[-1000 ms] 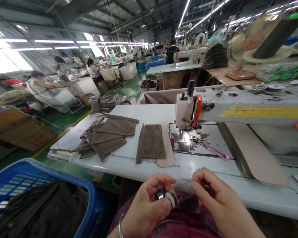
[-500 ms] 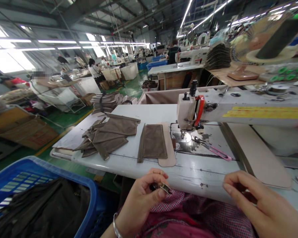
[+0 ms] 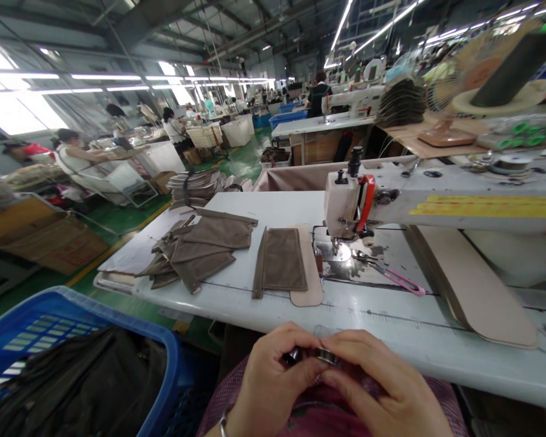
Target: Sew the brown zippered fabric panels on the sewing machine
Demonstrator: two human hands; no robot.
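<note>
Both my hands meet low in the view over my lap, in front of the white sewing table [image 3: 273,206]. My left hand [image 3: 273,379] is closed on a small round metal bobbin [image 3: 326,356], pinched between thumb and fingers. My right hand [image 3: 382,388] has its fingertips closed on the same bobbin from the right. A sewing machine [image 3: 346,206] stands on the table beyond my hands. A flat brown fabric piece [image 3: 282,260] lies just left of its needle.
A loose pile of brown fabric pieces [image 3: 195,249] lies on the table's left part. Pink-handled snips [image 3: 391,276] rest by the needle plate. A blue crate [image 3: 73,358] with dark cloth stands at my lower left. Other people work at tables further back.
My right hand swung out to the right half a second ago and has come back to the bobbin. My left hand has kept hold of the bobbin.
</note>
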